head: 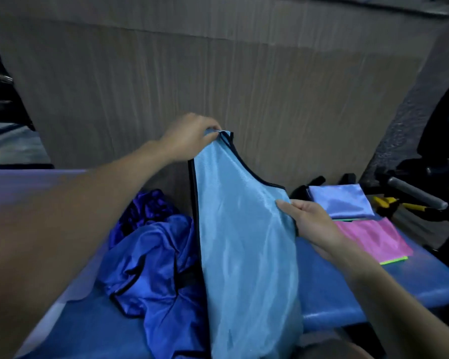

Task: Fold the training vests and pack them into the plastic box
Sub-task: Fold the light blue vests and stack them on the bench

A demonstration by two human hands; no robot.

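A light blue training vest [244, 242] with black trim hangs upright in front of me, folded in half lengthwise. My left hand [189, 138] pinches its shoulder straps at the top. My right hand [309, 224] grips its right edge below the armhole, thumb on the front. A crumpled dark blue vest [153, 265] lies on the blue surface [329, 288] to the left. On the right lie a folded pale blue vest [342, 203] and a folded pink vest [373, 237] with a green edge. No plastic box is in view.
A large brown cardboard sheet [218, 81] stands behind the blue surface. Yellow-handled pliers [392, 203] and a grey bar [415, 193] lie at the far right, beside dark equipment.
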